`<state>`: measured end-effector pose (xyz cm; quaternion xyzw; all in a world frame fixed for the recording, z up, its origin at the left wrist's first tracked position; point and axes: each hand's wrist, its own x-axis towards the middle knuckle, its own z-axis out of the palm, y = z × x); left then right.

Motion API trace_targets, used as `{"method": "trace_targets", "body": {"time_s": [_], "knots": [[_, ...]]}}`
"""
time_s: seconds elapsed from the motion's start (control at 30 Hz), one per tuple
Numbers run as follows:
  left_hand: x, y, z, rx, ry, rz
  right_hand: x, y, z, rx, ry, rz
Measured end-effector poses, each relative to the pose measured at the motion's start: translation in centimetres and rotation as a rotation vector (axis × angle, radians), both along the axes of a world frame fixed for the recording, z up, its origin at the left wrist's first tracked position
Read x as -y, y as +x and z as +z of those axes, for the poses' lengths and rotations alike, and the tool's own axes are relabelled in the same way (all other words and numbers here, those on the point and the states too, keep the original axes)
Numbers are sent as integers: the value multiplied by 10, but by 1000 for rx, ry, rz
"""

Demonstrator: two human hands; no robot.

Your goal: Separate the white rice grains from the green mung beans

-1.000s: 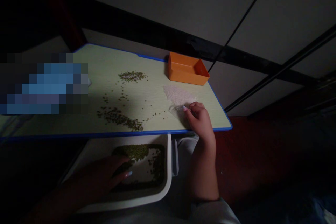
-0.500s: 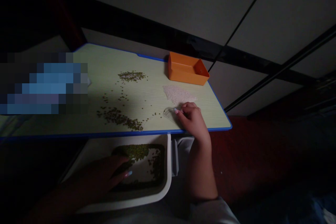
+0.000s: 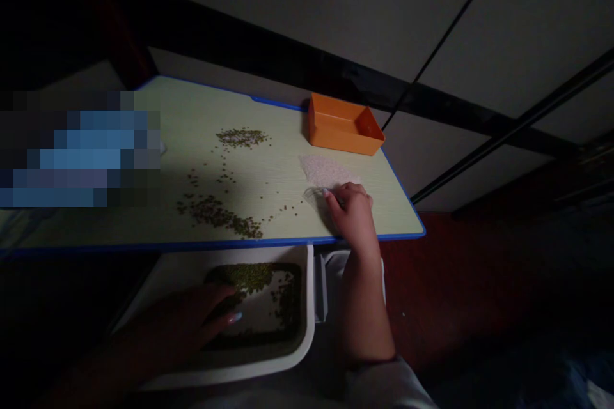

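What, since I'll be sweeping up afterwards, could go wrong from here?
Small green beans lie close to the table's near edge, so a nudge could send some off. The clear piece in the right hand is near both pale grains and stray beans, so a sweep might mix them. The left hand reaches into the white tub; tipping it could spill the beans inside.
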<state>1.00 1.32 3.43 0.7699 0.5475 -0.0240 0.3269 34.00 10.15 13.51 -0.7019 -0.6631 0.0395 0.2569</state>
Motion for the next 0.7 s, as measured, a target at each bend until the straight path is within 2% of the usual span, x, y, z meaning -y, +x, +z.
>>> {"method": "trace_targets", "body": {"time_s": [0.17, 0.33, 0.43, 0.7], "knots": [[2, -7, -6, 36, 23, -7, -1, 3, 0, -23, 43, -79], [3, -8, -9, 51, 17, -25, 3, 1, 2, -160, 76, 101], [2, -6, -8, 12, -11, -28, 5, -5, 2, -178, 66, 153], [2, -16, -20, 73, 60, -41, 9, -9, 1, -81, 22, 90]]}}
